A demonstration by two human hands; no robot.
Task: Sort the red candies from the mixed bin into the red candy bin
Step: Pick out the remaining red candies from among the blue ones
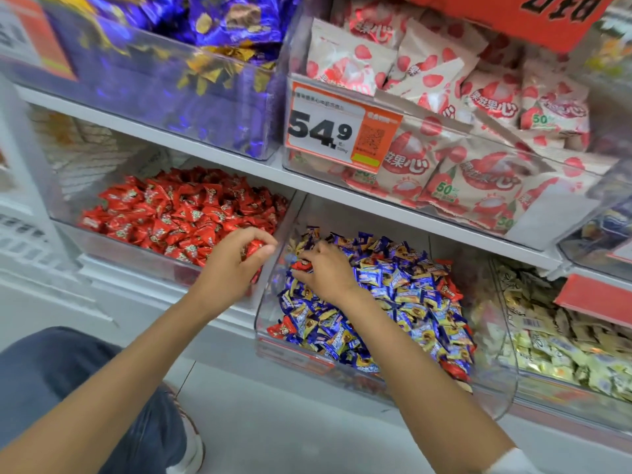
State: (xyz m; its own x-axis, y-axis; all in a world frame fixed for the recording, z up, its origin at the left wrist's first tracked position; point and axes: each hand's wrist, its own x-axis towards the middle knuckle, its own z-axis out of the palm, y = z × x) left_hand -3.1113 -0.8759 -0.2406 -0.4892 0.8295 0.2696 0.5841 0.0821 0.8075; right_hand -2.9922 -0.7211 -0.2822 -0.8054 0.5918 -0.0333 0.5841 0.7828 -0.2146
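Red candies (253,248) sit bunched in the left hand (232,265), fingers curled round them, right over the front right corner of the red candy bin (113,248). Next door, the right hand (326,273) is down in the mixed bin (497,381) near its back left corner. Thumb and fingertips are pinching one red candy (302,265) on top of the blue and yellow wrappers (403,302). Stray red pieces (281,329) show at that bin's front left corner and along its right edge.
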